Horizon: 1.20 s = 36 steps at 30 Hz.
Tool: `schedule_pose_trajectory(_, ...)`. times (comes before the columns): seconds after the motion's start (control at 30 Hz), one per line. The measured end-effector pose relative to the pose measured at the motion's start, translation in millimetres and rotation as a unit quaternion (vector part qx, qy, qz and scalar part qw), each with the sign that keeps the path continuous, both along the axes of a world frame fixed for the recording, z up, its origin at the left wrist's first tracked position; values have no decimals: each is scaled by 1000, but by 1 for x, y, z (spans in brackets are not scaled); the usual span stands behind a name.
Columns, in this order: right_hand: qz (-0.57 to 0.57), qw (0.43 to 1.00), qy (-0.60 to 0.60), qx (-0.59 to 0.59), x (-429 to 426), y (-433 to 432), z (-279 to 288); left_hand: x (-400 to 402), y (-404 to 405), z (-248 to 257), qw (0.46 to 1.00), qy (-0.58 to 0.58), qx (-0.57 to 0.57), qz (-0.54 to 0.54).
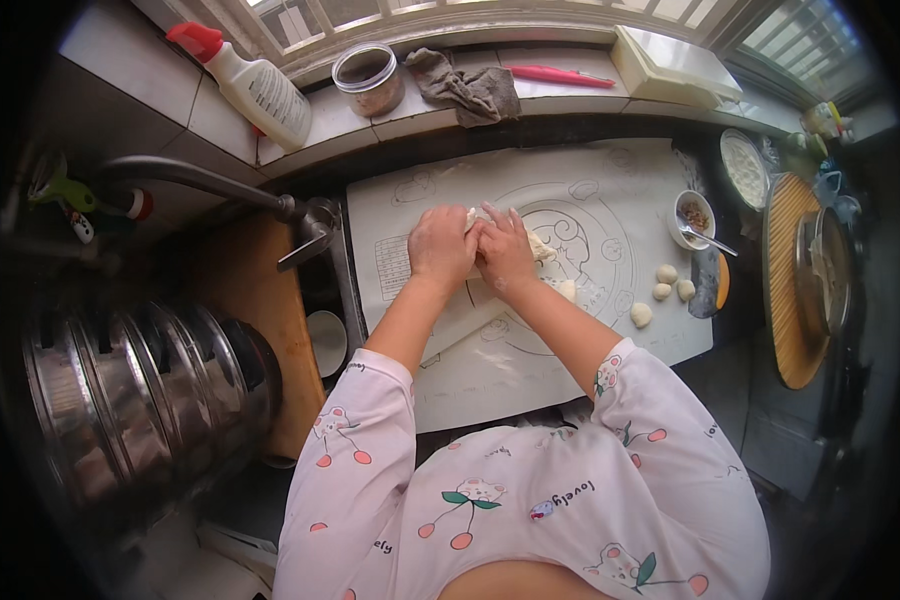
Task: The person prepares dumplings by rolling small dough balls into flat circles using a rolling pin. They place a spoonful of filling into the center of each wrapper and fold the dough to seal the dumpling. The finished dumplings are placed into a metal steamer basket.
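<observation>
My left hand (442,246) and my right hand (507,251) meet over the printed kneading mat (450,397), fingers curled on pale dough (541,247). Most of that dough is hidden under the hands; some shows between the fingers and past the right hand. Beside my right wrist lies another dough piece (566,289), partly covered by the arm. Flour marks my right hand. Several small dough balls (641,315) rest on the mat's right side. Near them is a dough scraper (705,283) with an orange handle.
A bowl of filling (682,204) with a spoon stands at right, near a dish of white food (742,166) and a round ridged board (784,300). A faucet (292,206) juts in at left, above a stacked metal steamer (142,397). A spray bottle (259,94) stands on the sill.
</observation>
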State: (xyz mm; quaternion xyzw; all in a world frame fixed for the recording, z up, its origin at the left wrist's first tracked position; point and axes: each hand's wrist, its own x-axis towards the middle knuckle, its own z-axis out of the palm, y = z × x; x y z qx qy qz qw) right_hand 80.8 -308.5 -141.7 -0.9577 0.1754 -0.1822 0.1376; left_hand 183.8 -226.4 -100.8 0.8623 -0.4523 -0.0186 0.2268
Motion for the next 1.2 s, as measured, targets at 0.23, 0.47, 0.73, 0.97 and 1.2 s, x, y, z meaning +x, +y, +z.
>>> schedule_pose_trajectory(0.23,-238,947,-59,207,-113,-27,21,10,-44,-37,981,-87,167,41)
schedule_pose_trajectory(0.47,-209,916,79,333,-150,-12,5,35,-28,-31,880,282,-358,135)
schedule_pose_trajectory(0.73,-71,768,-257,582,-138,18,59,-130,-7,14,593,726,-350,11)
schedule_pose_trajectory(0.97,-97,806,-305,497,-122,-18,95,-177,-16,71,681,647,-282,-195)
schedule_pose_trajectory(1.2,-170,866,-246,400,-135,16,128,-188,-23,51,544,783,-288,-91)
